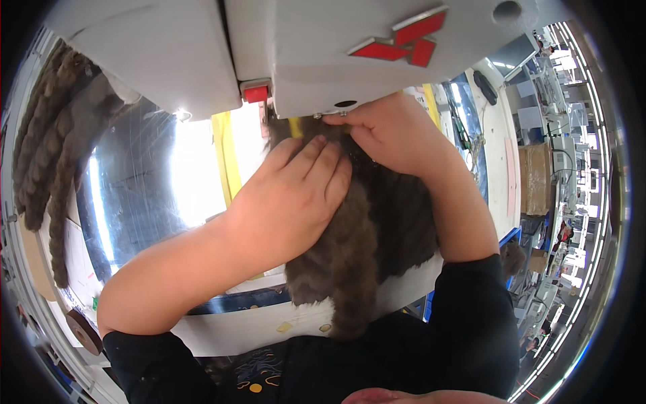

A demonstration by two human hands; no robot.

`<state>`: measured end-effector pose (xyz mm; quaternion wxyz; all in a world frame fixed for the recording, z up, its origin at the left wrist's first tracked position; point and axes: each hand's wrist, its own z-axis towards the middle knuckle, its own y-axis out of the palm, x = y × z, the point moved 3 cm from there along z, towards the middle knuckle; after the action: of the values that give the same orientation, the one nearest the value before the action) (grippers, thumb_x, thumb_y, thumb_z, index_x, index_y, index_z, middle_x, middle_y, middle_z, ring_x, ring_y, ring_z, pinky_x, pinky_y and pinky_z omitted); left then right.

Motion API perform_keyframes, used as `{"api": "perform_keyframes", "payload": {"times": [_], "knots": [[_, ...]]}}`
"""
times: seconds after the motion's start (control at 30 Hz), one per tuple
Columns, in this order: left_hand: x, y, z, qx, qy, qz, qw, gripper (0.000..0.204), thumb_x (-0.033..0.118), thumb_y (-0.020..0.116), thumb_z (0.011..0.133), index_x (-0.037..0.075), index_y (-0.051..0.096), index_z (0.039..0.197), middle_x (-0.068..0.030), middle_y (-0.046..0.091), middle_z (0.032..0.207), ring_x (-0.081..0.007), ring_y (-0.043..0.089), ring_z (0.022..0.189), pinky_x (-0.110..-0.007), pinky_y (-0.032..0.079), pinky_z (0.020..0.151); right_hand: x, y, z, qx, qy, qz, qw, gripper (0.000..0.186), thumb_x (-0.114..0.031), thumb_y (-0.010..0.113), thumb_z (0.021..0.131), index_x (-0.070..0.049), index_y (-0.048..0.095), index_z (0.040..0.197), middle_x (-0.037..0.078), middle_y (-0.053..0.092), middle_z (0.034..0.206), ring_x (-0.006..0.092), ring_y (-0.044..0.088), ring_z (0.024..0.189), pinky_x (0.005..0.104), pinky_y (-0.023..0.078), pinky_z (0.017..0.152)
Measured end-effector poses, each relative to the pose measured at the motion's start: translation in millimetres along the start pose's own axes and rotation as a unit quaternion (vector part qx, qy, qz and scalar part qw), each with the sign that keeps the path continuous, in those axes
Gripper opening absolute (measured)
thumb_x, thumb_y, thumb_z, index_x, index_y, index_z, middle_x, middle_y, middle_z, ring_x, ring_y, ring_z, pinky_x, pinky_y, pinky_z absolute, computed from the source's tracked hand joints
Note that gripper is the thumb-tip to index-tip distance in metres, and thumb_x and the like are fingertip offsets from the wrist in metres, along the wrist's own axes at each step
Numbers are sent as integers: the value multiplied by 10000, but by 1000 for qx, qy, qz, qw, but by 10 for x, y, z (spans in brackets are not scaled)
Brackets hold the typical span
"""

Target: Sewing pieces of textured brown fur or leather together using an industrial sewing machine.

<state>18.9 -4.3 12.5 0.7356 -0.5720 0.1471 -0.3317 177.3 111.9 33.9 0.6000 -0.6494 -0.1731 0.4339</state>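
Observation:
A piece of brown-grey plush fur fabric (397,222) lies under the white head of a sewing machine (309,67) and drapes toward my lap, with a narrow furry strip (353,269) along its top. My left hand (306,182) rests flat on the fur, fingers stretched toward the machine's underside. Close against the machine's lower edge, my right hand (390,135) has its index finger reaching left and the other fingers curled at the fabric's edge. The machine head hides the needle area, and the right fingertips are partly covered.
Several long furry strips (50,141) hang at the left. Yellow tape (227,158) crosses the shiny table surface (134,182). A brown roll (84,331) sits at the lower left. Along the right are a dark handheld object (484,87), a cardboard box (535,178) and other workstations.

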Motion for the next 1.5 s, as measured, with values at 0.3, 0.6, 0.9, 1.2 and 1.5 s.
{"api": "perform_keyframes", "payload": {"times": [0.3,0.6,0.9,1.2,1.5], "knots": [[-87,41,44,7,-23,-11,1000,584,99,593,793,-53,572,1356,-220,608,1390,-355,575,1340,-474,392,1146,43,-37,109,-9,10,-20,1000,257,-87,601,873,-106,796,1039,132,756,956,374,708,918,474,573,801],[-192,-25,118,2,-38,-56,998,777,118,755,628,-63,558,1358,-237,585,1412,-377,557,1349,-473,401,1140,232,49,188,84,-37,9,996,197,-83,599,864,-35,766,957,190,728,909,417,685,870,505,554,780],[-197,-139,86,-18,-43,-29,998,639,154,716,712,-92,598,1290,-249,620,1339,-364,590,1292,-430,440,1074,224,122,277,110,-38,69,991,199,-109,585,859,12,736,903,233,711,876,448,671,866,514,543,789],[-259,-154,82,-35,-39,-52,997,837,150,801,614,-36,542,1388,-227,595,1384,-381,576,1306,-439,442,1068,230,113,228,85,17,93,992,264,-125,571,883,-29,781,1011,188,754,990,395,700,956,472,552,886],[-357,-103,15,-26,-104,7,994,934,105,808,554,-3,524,1438,-196,610,1372,-401,591,1175,-466,459,1011,111,76,-138,73,-150,67,984,324,-33,594,904,-84,767,1173,66,735,1253,300,696,1112,411,562,941]]}}
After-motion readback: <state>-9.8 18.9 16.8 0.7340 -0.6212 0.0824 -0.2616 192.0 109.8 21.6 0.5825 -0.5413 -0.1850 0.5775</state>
